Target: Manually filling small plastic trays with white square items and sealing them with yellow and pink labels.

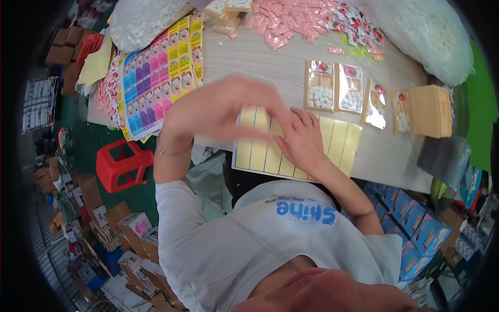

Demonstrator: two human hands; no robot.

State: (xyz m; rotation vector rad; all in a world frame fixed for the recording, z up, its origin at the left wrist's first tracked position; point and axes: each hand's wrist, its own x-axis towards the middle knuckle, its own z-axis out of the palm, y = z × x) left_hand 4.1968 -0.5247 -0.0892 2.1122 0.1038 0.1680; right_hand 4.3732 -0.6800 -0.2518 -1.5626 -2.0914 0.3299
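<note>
A yellow sheet point(338, 145) divided into long strips lies at the table's near edge, in front of my body. My right hand point(301, 140) rests on it with the fingers stretched forward and the thumb side toward the left. Over the sheet's left part hangs my left hand point(244, 106), smeared by motion, its fingertips reaching close to the right hand. Whether anything is between the left fingers cannot be made out. Just beyond the sheet, to the right, sit small clear-covered trays point(319, 96) with white pellets and a red-printed sachet inside.
Farther right stands a stack of tan trays point(431, 112). Pink sachets point(291, 21) are heaped at the back, flanked by a left bag point(148, 23) and a right bag point(434, 36). Colourful printed sheets point(161, 73) lie left, near a red stool point(122, 165). Blue boxes point(410, 218) stand below right.
</note>
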